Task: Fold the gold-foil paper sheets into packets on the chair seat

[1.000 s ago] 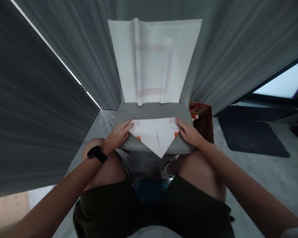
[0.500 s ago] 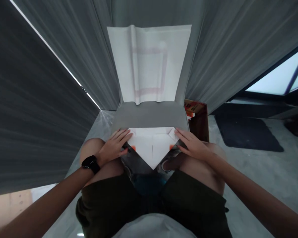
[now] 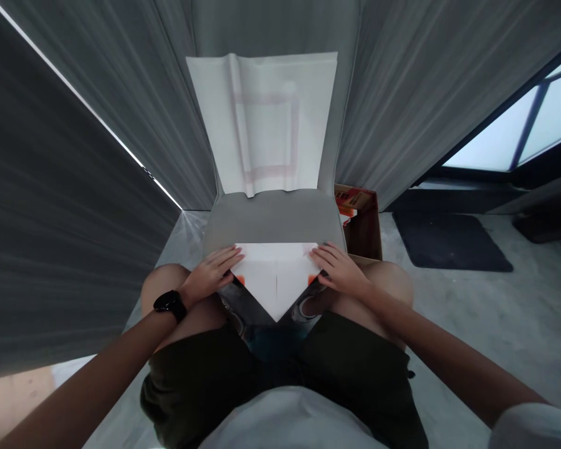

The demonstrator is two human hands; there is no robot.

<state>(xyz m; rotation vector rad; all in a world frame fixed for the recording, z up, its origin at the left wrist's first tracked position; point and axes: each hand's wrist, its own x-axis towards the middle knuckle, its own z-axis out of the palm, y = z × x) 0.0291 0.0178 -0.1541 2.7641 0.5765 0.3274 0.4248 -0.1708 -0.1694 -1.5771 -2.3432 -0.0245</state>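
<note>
Now the folded paper point(image 3: 275, 268) is corner-pinched by left hand point(image 3: 211, 272) and right hand point(image 3: 342, 269)! Light, likely easily creased, it's best held there.

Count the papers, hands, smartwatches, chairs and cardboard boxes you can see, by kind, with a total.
Papers: 2 (folded white paper, large white sheet)
Hands: 2 (left hand, right hand)
Smartwatch: 1
Chair: 1
Cardboard box: 1
Total: 7

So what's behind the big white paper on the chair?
Grey chair backrest shows above the large white sheet and along its right side in the picture. Whatever is directly behind the sheet is covered, so I can't tell.
</note>
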